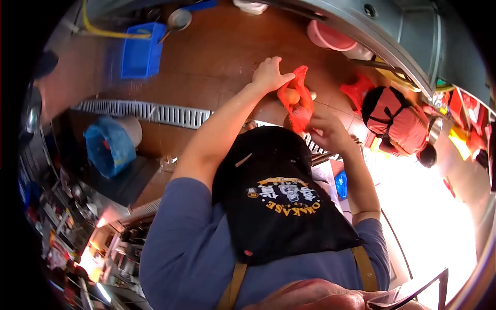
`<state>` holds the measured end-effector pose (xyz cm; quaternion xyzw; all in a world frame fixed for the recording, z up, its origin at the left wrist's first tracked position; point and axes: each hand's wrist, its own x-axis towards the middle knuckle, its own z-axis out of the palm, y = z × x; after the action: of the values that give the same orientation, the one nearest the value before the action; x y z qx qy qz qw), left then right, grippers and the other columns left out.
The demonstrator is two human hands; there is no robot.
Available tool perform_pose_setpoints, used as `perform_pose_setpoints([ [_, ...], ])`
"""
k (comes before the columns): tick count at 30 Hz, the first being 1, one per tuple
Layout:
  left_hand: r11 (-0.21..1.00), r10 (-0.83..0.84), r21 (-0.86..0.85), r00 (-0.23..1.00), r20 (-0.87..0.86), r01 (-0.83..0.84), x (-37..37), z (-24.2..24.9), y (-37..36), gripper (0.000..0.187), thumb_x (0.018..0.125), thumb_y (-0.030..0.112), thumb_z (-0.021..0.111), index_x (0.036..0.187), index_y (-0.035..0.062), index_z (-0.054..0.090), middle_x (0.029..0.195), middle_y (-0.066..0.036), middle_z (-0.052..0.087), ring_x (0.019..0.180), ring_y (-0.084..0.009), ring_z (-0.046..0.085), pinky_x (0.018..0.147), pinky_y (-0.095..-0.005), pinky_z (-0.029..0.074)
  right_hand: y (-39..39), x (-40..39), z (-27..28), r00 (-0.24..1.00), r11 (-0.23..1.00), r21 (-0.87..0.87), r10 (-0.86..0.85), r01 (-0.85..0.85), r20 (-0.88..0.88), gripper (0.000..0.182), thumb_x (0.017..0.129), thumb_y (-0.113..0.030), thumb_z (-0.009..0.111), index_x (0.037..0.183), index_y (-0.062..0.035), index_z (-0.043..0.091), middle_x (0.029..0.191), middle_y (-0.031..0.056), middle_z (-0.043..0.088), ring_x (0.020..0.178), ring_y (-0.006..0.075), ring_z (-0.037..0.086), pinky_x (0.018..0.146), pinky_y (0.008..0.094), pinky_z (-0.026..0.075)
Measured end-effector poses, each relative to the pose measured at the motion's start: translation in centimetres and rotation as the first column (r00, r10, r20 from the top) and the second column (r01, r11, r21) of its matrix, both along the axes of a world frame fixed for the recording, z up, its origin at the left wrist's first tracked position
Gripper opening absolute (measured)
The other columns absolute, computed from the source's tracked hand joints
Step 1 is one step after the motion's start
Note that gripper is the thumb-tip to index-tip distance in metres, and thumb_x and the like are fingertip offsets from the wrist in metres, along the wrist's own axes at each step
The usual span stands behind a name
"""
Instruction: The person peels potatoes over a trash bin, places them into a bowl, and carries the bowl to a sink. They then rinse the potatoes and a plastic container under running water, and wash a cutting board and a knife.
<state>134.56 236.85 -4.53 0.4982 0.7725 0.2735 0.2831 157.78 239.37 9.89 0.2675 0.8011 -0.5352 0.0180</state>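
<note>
A red plastic bag (300, 114) stands in front of my body, its mouth gaping. Inside it shows a round orange-yellow item (292, 96) whose kind I cannot make out. My left hand (269, 76) is at the far left of the bag, fingers apart, with the thumb reaching to the bag's upper edge. Lower down on the right, the fingers of my right hand (326, 132) are bent against the bag's side and grip it. A small pale item (313, 95) shows at the bag's right edge.
A co-worker in a pink top (405, 129) is low down on the right, near another red bag (357, 92). A blue crate (141, 50), a lined bin (109, 150) and a floor drain grate (175, 116) lie left. A pink basin (330, 36) stands ahead, beside a metal counter (408, 31).
</note>
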Motion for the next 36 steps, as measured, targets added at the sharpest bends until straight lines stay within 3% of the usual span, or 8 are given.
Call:
perform_pose_setpoints([
  [3,0.988,0.143,-0.061,0.99,-0.008,-0.144,-4.4,0.8,-6.9,0.042,0.079,0.036,0.068,0.106,0.0054,0.063,0.106,-0.015,0.065,0.1,-0.0328,0.061,0.083,-0.0416,0.048,-4.1,-4.8,7.1,0.957,0.974,0.092,0.222,-0.208,-0.187,0.018,0.063,0.006,0.06,0.078,-0.0048,0.063,0.075,0.008,0.054,0.072,0.0265,0.054,0.062,0.0357,0.041],
  [5,0.967,0.181,-0.24,0.887,0.426,-0.082,-8.2,2.9,-10.6,0.048,0.081,0.034,0.066,0.117,0.0026,0.057,0.101,-0.016,0.065,0.093,-0.026,0.063,0.08,-0.0338,0.049,-5.6,-7.1,9.7,0.948,0.977,0.024,0.213,-0.214,-0.235,0.017,0.062,0.006,0.059,0.076,-0.004,0.061,0.073,0.0079,0.051,0.07,0.0253,0.052,0.06,0.0361,0.039],
  [7,0.961,0.27,-0.168,0.871,0.409,-0.219,-11.0,5.2,-15.8,0.036,0.083,0.022,0.06,0.113,0.0016,0.058,0.091,-0.012,0.066,0.082,-0.0199,0.063,0.072,-0.0299,0.05,-6.8,-9.2,10.1,0.933,0.966,0.138,0.249,-0.22,-0.258,0.015,0.062,0.005,0.056,0.074,-0.0032,0.058,0.073,0.009,0.049,0.07,0.0268,0.05,0.061,0.0349,0.038],
  [9,0.756,0.358,-0.2,0.137,0.924,-0.623,-13.5,4.7,-22.3,0.026,0.081,0.011,0.057,0.105,0.0035,0.059,0.09,-0.006,0.065,0.078,-0.0161,0.061,0.07,-0.0291,0.049,-8.5,-11.6,9.5,0.954,0.959,0.187,0.245,-0.213,-0.172,0.012,0.062,0.003,0.055,0.072,-0.003,0.056,0.073,0.0105,0.048,0.071,0.0285,0.05,0.062,0.0354,0.038],
  [11,0.599,0.338,-0.209,0.008,0.941,-0.773,-15.0,4.8,-28.9,0.02,0.081,0.007,0.054,0.1,0.0045,0.059,0.088,-0.004,0.062,0.073,-0.0157,0.058,0.072,-0.0294,0.048,-9.7,-13.6,7.1,0.923,0.926,0.226,0.342,-0.301,-0.176,0.013,0.062,0.001,0.059,0.074,-0.0035,0.055,0.077,0.0146,0.048,0.077,0.0358,0.051,0.065,0.042,0.041],
  [21,-0.374,0.418,-0.015,-0.183,0.89,-0.927,-17.1,12.2,-55.9,0.009,0.08,0.012,0.053,0.076,0.0055,0.057,0.077,-0.007,0.056,0.073,-0.0188,0.053,0.065,-0.0335,0.045,-26.5,-37.8,8.0,0.456,0.559,0.324,0.821,-0.763,-0.342,0.01,0.07,0.004,0.056,0.075,-0.0037,0.055,0.072,0.0102,0.052,0.066,0.0272,0.053,0.059,0.0348,0.043],
  [32,-0.718,0.499,0.187,-0.308,0.81,-0.67,-34.2,20.3,-91.0,0.015,0.086,0.019,0.049,0.085,0.0068,0.058,0.08,-0.007,0.056,0.078,-0.0197,0.054,0.068,-0.0379,0.048,-65.9,-64.5,10.9,0.208,0.365,0.32,0.878,-0.874,-0.431,0.003,0.082,-0.004,0.056,0.082,-0.0025,0.058,0.075,0.0017,0.057,0.07,0.0092,0.054,0.064,0.0251,0.044],
  [36,-0.671,0.648,0.251,-0.387,0.656,-0.698,-38.6,28.0,-100.8,0.019,0.088,0.03,0.056,0.082,0.012,0.058,0.068,0.0,0.052,0.046,-0.0141,0.041,0.033,-0.0323,0.024,-79.5,-72.2,13.7,0.143,0.411,0.36,0.801,-0.838,-0.582,0.005,0.083,-0.007,0.057,0.084,-0.0036,0.06,0.076,0.0069,0.061,0.072,0.0149,0.061,0.067,0.0285,0.048],
])
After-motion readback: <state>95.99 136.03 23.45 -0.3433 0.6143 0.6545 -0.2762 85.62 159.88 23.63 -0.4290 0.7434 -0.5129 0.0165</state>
